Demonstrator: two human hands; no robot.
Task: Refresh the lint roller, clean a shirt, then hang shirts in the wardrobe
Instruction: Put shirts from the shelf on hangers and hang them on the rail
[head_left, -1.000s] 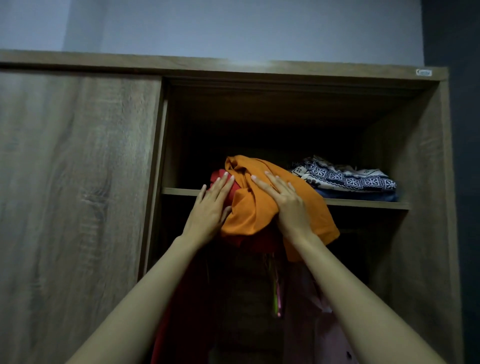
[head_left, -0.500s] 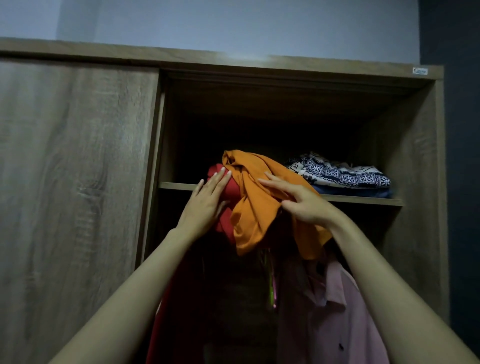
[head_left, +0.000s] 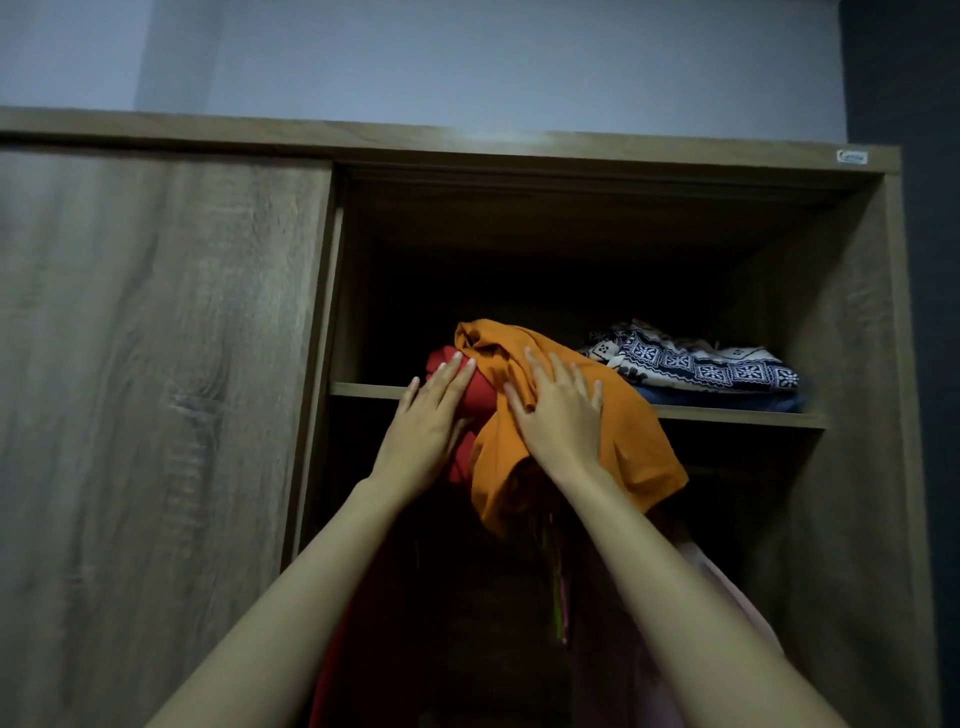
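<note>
My right hand (head_left: 561, 415) lies flat on the orange shirt (head_left: 631, 447). Its fingers are straight and spread wide, so it holds nothing and just presses the cloth. My left hand (head_left: 426, 423) is flat too, with its fingers straight and close together. It rests on the red cloth (head_left: 475, 397) just left of my right hand, and its fingertips touch the orange edge. I think I press like this because the bundle sits half on and half off the shelf (head_left: 363, 389). The top of the orange shirt is up on the board past my fingers, but a big part hangs down over the front edge below my right wrist. Flat palms can push soft cloth back without bunching it up more, and if I let go now I think it could slide off. Behind the bundle the shelf looks dark and deep, so there seems to be room to push it in. Right beside the orange shirt, past my right hand, a folded patterned cloth (head_left: 696, 364) lies on a blue cloth (head_left: 727, 402). I cannot tell if they touch the shirt, so I should not shove sideways. Left of my left hand there is a bit of bare shelf, then the wooden door (head_left: 156, 364) of the wardrobe (head_left: 571, 150). Under my arms, hanging clothes (head_left: 563, 613) wait in the dark, and the loose orange end could catch on them.
</note>
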